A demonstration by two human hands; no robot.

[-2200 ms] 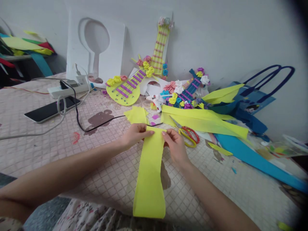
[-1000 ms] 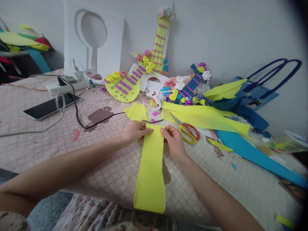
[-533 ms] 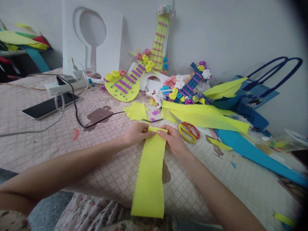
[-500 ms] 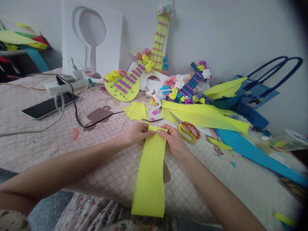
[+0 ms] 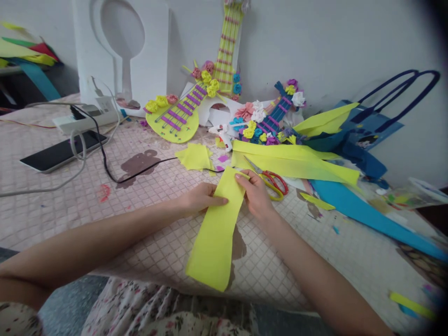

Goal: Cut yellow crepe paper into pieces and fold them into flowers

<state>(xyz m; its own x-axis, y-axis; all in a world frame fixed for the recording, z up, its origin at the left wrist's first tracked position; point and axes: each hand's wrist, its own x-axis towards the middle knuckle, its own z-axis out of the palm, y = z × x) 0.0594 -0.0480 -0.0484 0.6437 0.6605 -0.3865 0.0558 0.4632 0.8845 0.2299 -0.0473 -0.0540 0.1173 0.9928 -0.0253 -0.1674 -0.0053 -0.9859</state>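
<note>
Both hands are working at the middle of the counter (image 5: 52, 205), which is carrying a pink checked cover. The left hand (image 5: 201, 198) is pinching the left edge of a yellow paper strip (image 5: 215, 238), thumb lying on top and fingers curled beneath. The right hand (image 5: 257, 196) is pinching the strip's right edge close to its far end, fingertips pressed together on the paper.

The strip is running from between the hands back toward the person, slanting leftward, with its near end lying by the counter's front edge.

Scissors (image 5: 272, 179) with yellow and red handles are lying just beside the right hand, blades pointing away. Behind them, long yellow sheets (image 5: 294, 163) are lying across a blue sheet (image 5: 367, 214). A small yellow scrap (image 5: 194, 156) is resting just beyond the left hand, near a black cable (image 5: 112, 176).

Further back, a yellow paper guitar (image 5: 173, 122) and a blue paper guitar (image 5: 275, 119) are leaning by the wall. A phone (image 5: 58, 151) is lying at far left.
</note>
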